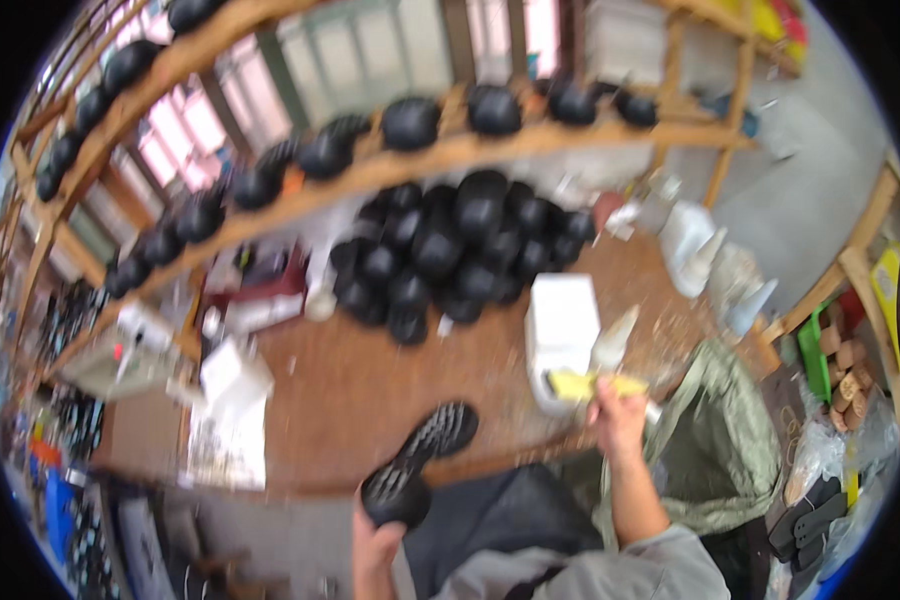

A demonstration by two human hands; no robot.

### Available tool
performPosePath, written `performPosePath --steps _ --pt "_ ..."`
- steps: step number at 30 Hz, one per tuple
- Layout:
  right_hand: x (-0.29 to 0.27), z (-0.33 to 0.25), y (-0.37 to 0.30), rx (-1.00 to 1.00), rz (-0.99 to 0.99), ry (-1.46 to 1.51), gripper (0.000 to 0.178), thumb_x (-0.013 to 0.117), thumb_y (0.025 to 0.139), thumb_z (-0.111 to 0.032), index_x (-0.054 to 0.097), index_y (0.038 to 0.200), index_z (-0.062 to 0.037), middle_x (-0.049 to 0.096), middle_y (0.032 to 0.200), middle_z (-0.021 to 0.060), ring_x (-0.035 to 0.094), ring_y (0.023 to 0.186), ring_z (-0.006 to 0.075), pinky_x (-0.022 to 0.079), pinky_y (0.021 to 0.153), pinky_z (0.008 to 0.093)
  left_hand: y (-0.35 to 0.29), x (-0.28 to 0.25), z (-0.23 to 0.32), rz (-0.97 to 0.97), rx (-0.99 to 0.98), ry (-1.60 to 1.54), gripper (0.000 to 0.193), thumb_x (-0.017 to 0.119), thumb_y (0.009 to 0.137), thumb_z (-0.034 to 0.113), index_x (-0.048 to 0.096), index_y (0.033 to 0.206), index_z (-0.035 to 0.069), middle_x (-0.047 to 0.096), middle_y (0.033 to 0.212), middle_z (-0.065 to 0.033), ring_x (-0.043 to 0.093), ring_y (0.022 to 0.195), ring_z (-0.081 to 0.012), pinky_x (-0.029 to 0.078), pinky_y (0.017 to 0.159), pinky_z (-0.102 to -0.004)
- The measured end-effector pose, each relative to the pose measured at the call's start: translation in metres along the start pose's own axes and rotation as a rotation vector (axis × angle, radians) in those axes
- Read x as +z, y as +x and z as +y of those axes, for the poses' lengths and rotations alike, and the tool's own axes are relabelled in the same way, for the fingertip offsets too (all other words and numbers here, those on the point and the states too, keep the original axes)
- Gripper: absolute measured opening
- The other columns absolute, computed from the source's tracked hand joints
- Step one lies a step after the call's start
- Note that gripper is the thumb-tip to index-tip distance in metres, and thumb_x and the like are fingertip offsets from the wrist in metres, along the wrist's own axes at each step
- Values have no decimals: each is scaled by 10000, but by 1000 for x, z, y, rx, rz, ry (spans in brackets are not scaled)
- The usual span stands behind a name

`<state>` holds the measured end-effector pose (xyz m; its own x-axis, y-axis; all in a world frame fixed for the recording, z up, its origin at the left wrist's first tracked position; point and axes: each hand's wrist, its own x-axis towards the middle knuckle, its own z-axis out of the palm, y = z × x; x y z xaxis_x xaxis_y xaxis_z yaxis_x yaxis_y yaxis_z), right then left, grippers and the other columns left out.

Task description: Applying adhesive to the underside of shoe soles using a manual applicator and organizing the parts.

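Observation:
My left hand (378,540) is closed around the heel end of a black shoe (440,433). The shoe is tilted so that its patterned sole shows, and its toe points toward the bench. My right hand (620,420) grips a flat yellow tool with a dark end (573,385); blur hides its exact kind. That dark end is over the near part of a white box-shaped object (562,315). A pale, pointed bottle (615,338) stands just beyond my right hand.
A heap of rounded black shoes (450,240) covers the back of the wooden bench (330,420). More stand on a wooden rack (360,172) behind. A green-grey sack (720,440) gapes open at the right. White paper (228,440) lies at the bench's left.

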<state>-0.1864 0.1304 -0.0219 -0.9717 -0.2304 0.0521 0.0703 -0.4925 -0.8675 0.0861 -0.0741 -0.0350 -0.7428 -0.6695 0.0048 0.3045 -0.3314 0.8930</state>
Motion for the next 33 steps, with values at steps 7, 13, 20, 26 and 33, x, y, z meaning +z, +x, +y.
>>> performPosePath --steps 7,13,20,26,33 --pt "28 -44 53 -56 66 -59 156 637 856 -167 613 821 -17 578 642 25 497 458 90 380 409 216 123 42 81 -521 247 26 796 680 719 462 387 1299 3 361 1363 -127 468 1171 -291 400 979 -376" --pt "49 -141 79 -196 119 -225 196 625 877 -214 617 870 -19 568 589 14 490 466 68 353 432 208 171 205 173 -694 451 -73 887 786 625 314 319 1307 -8 450 1277 -173 503 1132 -267 390 978 -404" --pt "-9 -233 78 -323 428 -230 161 617 874 -180 612 834 -24 551 626 -5 458 440 66 343 407 206 297 550 221 -752 554 -70 867 786 639 153 239 1295 3 464 1160 -148 507 1056 -227 418 929 -391" --pt "-42 -243 55 -324 568 -223 185 611 874 -189 594 794 -23 531 571 3 434 403 70 308 380 205 391 643 223 -599 344 148 784 753 707 193 253 1268 -30 562 933 -109 592 654 -147 509 539 -280" --pt "-59 -244 60 -259 634 -187 207 624 870 -211 596 775 -29 520 528 3 440 392 70 298 373 207 405 652 212 -469 428 260 865 745 716 196 197 1339 -52 586 808 -95 547 486 -113 460 394 -244"
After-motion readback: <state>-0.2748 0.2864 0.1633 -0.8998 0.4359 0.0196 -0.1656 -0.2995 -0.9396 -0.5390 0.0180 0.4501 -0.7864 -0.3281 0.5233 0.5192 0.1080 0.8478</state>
